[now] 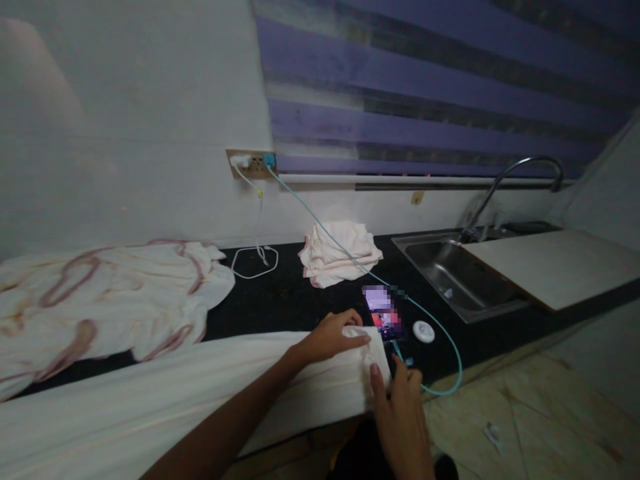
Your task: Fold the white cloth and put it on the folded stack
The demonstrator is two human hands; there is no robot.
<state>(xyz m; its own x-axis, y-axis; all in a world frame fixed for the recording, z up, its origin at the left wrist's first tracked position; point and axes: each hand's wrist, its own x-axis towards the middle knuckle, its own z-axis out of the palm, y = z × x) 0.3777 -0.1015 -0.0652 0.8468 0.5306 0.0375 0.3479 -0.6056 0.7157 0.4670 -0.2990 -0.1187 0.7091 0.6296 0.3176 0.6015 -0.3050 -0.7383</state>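
Head view: both hands on the cloth (210,380) at the worktop's front edge, left hand (333,337) flat, fingers together, right hand (400,407) pinching its corner; phone (384,313) and cable (440,347) just beside, folded towels (337,253) behind.

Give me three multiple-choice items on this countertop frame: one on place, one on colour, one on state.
1. Where is the folded cloth pile?
A. In the sink
B. On the counter left of the sink
C. On the floor

2. What colour is the cable running from the wall socket to the phone?
A. Teal
B. Red
C. Black

3. What is the left hand doing?
A. Hanging in the air
B. Gripping the tap
C. Resting flat on the white cloth

Answers: 1 B, the pile sits on the black counter beside the sink. 2 A, the teal cable shows plainly. 3 C, its fingers lie on the cloth's edge.
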